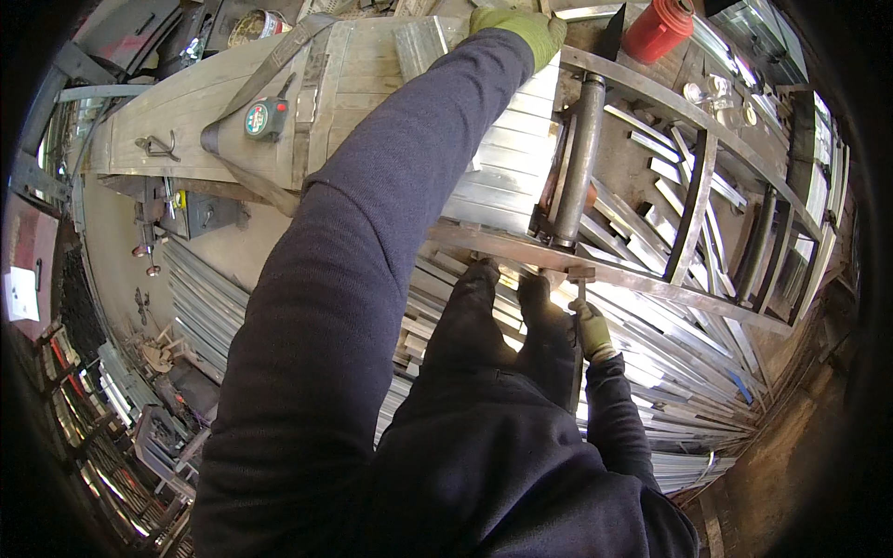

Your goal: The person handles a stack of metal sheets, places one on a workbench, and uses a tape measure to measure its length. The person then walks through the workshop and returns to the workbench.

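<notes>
Nearest the camera, the right hand (592,330), in a yellow-green glove, sits low beside the person's dark trouser legs, just under the near rail of a steel frame (651,279). It is closed around a small upright handle (580,284) that rises to the rail; the grip looks firm, though the fingers are partly hidden by the knee.

Under and beyond that hand lies a heap of bright metal strips (679,381), fanned out on the floor, their long axes running mostly from lower right toward upper left.

Beyond the rail, a stack of flat metal sheets (507,172) rests on the counter (186,121). Its long edges run across the view, roughly parallel to the near rail, and it lies between the two hands, under the outstretched left sleeve. Just to its right, a dark steel roller (579,163) stands nearly at right angles to the rail, pointing away from the person.

Farthest off, the gloved left hand (521,26) reaches to the far end of the sheets, fingers curled down over their top edge. A red canister (657,30) stands near it, to the right.
</notes>
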`<state>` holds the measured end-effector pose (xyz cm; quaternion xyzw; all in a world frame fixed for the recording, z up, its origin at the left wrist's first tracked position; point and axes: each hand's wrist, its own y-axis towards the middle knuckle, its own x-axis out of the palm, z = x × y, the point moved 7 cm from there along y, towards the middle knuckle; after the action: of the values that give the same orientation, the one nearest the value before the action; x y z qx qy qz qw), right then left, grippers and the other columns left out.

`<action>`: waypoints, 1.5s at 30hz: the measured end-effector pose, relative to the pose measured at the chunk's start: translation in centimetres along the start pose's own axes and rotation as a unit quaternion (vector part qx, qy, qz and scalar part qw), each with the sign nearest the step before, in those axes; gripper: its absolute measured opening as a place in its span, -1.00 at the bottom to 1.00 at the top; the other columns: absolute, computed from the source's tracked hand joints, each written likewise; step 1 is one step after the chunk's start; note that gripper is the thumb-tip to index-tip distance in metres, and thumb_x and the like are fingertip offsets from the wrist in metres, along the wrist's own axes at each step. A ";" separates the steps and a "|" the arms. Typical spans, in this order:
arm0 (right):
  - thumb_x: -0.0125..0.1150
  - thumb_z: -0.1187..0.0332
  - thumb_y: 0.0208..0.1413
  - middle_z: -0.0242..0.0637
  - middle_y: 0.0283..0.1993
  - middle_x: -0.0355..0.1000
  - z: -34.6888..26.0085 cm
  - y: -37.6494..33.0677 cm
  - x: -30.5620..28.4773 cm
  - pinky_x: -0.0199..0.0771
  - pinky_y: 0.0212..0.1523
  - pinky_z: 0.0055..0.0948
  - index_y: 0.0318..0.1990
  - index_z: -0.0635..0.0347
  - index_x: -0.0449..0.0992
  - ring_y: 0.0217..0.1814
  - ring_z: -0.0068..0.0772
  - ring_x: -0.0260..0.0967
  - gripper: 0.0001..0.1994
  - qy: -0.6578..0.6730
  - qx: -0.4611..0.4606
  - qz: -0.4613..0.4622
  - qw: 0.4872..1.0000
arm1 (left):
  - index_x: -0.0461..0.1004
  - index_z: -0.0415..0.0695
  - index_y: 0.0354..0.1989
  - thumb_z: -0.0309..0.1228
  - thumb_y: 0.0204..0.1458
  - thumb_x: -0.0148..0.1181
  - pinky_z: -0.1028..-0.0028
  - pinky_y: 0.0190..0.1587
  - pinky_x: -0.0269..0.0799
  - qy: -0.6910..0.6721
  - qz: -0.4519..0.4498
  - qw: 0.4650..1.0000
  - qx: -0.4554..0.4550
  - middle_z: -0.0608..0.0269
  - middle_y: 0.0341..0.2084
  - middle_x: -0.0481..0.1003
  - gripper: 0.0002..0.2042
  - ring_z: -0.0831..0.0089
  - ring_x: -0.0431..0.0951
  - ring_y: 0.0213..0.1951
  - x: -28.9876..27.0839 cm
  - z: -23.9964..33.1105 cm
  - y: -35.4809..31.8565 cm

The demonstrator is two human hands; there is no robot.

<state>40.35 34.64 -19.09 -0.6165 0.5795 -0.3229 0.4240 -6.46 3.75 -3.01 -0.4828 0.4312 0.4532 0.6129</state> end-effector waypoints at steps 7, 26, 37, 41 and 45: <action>0.11 0.00 0.34 -0.45 -0.49 0.43 3.2 0.1 0.9 0.32 -0.54 -0.48 -0.13 0.16 0.57 -0.54 -0.54 0.33 -0.62 0.057 0.026 0.025 0.998 | 0.63 -0.16 -0.02 -0.09 0.33 -0.28 0.04 0.15 0.43 0.045 0.120 0.979 0.159 -0.11 -0.07 0.63 -0.47 0.02 0.63 0.03 -2.5 2.0 -1.3; 0.20 0.12 0.33 -0.43 -0.40 0.47 5.6 0.5 3.7 0.34 -0.45 -0.48 -0.08 0.29 0.58 -0.45 -0.51 0.33 -0.66 0.005 -0.005 -0.003 1.000 | 0.68 -0.08 -0.04 0.01 0.35 -0.34 0.06 0.16 0.43 -0.057 0.000 0.998 0.015 -0.01 -0.07 0.65 -0.40 0.04 0.64 0.01 -2.1 0.9 -0.8; 0.27 0.13 0.30 -0.41 -0.49 0.45 5.2 0.6 5.3 0.28 -0.62 -0.44 -0.15 0.16 0.51 -0.64 -0.50 0.30 -0.73 0.051 0.073 -0.026 0.996 | 0.67 -0.14 -0.06 0.00 0.34 -0.37 0.04 0.14 0.44 -0.058 0.010 0.998 0.028 -0.08 -0.11 0.64 -0.38 0.00 0.63 0.00 -1.7 1.0 -0.1; 0.31 0.14 0.27 -0.41 -0.50 0.44 4.3 0.1 5.6 0.27 -0.62 -0.46 -0.14 0.13 0.49 -0.64 -0.51 0.29 -0.74 0.010 0.050 -0.021 0.998 | 0.67 -0.15 -0.08 0.01 0.34 -0.37 0.04 0.13 0.44 -0.069 0.044 0.996 0.033 -0.07 -0.10 0.64 -0.37 0.00 0.64 -0.01 -2.7 0.9 -0.9; 0.32 0.19 0.25 -0.43 -0.48 0.43 2.3 -1.2 6.6 0.25 -0.61 -0.49 -0.10 0.14 0.50 -0.62 -0.53 0.28 -0.75 0.048 0.042 -0.068 0.996 | 0.65 -0.12 -0.03 -0.06 0.35 -0.31 0.08 0.08 0.47 -0.036 -0.019 0.999 0.012 -0.05 -0.08 0.64 -0.45 0.02 0.65 -0.02 -1.4 0.8 -0.8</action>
<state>43.71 28.46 -19.59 -0.6198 0.5419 -0.4042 0.3986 -5.96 4.21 -1.38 -0.4667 0.4048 0.4536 0.6423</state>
